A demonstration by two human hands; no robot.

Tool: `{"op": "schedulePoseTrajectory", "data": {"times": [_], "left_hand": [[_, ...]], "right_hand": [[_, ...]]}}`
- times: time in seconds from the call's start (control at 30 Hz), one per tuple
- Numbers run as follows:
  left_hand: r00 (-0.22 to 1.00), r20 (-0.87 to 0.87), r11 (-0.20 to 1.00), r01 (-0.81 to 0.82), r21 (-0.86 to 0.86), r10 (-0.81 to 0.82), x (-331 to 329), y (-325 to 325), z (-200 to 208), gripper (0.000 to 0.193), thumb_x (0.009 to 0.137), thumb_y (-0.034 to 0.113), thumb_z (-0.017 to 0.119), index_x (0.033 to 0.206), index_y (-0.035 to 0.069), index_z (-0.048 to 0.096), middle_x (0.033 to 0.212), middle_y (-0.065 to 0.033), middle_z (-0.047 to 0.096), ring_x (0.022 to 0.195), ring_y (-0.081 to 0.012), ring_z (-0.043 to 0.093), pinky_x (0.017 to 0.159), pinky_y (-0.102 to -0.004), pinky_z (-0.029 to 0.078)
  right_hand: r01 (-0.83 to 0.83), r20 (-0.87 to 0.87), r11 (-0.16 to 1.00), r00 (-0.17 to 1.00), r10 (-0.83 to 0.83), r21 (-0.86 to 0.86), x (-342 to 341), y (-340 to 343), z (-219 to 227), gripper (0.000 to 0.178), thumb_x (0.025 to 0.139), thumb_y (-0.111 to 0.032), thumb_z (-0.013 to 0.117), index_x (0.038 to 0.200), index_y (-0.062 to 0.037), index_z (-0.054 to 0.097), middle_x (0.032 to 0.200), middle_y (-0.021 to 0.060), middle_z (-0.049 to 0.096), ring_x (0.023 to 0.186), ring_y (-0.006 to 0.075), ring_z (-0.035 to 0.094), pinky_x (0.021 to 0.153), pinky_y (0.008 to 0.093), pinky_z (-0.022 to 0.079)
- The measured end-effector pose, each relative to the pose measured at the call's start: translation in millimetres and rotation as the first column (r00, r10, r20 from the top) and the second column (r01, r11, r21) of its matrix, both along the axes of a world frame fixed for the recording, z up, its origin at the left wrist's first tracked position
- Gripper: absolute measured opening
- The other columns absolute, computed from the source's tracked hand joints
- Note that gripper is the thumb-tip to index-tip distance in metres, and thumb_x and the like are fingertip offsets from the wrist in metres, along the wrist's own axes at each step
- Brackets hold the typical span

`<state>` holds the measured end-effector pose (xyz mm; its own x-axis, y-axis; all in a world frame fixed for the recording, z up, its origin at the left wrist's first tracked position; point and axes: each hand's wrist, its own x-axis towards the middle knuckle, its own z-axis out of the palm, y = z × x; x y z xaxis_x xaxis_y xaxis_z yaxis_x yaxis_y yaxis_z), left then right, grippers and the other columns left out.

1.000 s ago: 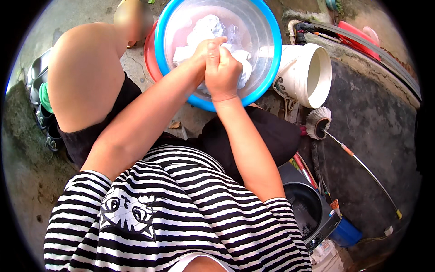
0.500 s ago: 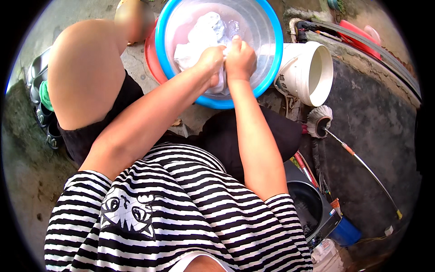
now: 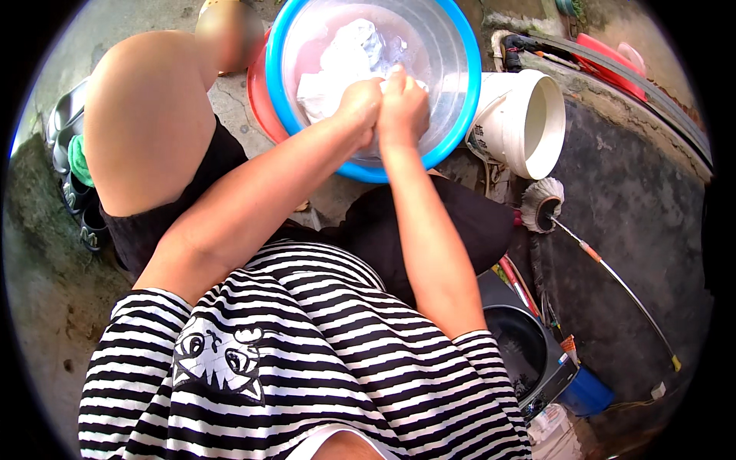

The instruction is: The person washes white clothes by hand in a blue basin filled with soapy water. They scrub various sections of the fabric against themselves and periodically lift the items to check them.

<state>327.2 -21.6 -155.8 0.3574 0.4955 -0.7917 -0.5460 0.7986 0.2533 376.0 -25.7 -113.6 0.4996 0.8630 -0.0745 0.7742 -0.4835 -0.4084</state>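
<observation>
A wet white cloth (image 3: 345, 57) lies bunched in cloudy, soapy-looking water inside a clear basin with a blue rim (image 3: 468, 115). Over the near half of the basin my two fists press side by side. My left hand (image 3: 362, 106) is closed on the cloth's near end, and my right hand (image 3: 402, 113) grips it too, thumb on top. Most of the cloth between them is hidden by the fingers.
A red basin (image 3: 264, 92) shows under the blue rim on the left. Right of it a white bucket (image 3: 510, 123) lies on its side, near a long-handled round brush (image 3: 544, 205). Shoes (image 3: 73, 172) stand at far left; a black round tub (image 3: 517, 345) sits lower right.
My fists have come closer together, the right one shifting slightly left and down. The cloth fold that hung below my hands is now out of sight.
</observation>
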Motion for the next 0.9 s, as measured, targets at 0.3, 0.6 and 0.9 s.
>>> {"op": "schedulePoseTrajectory", "data": {"times": [0.3,0.6,0.9], "left_hand": [[0.997,-0.08,0.999,-0.002,-0.041,-0.002,8.7,-5.6,1.0,0.022,0.086,0.022,0.046,0.081,0.003,0.056,0.076,-0.012,0.057,0.063,-0.0252,0.054,0.055,-0.0361,0.042],[0.984,0.144,0.994,0.105,-0.014,-0.102,-4.9,-1.3,-9.2,0.021,0.083,0.02,0.047,0.082,0.002,0.058,0.07,-0.0114,0.059,0.058,-0.0236,0.056,0.056,-0.0395,0.045],[0.979,0.077,0.981,0.19,0.028,-0.191,-42.0,38.5,9.7,0.035,0.086,0.035,0.051,0.095,0.002,0.057,0.088,-0.0137,0.063,0.078,-0.0242,0.062,0.073,-0.0366,0.05]], "right_hand": [[-0.002,0.067,0.996,0.998,0.007,-0.085,14.9,3.6,-3.3,0.045,0.087,-0.036,0.038,0.07,-0.002,0.062,0.072,0.0215,0.061,0.07,0.0404,0.059,0.063,0.0494,0.044],[-0.093,0.147,0.995,0.984,0.099,-0.045,6.2,-4.4,-5.6,0.039,0.085,-0.034,0.043,0.068,-0.0053,0.063,0.067,0.0193,0.061,0.065,0.0389,0.059,0.062,0.0477,0.046],[0.443,-0.959,0.884,0.151,-0.239,-0.15,70.6,-7.1,11.7,0.032,0.09,-0.029,0.049,0.089,0.0012,0.057,0.077,0.0098,0.06,0.068,0.0182,0.059,0.063,0.0304,0.047]]}}
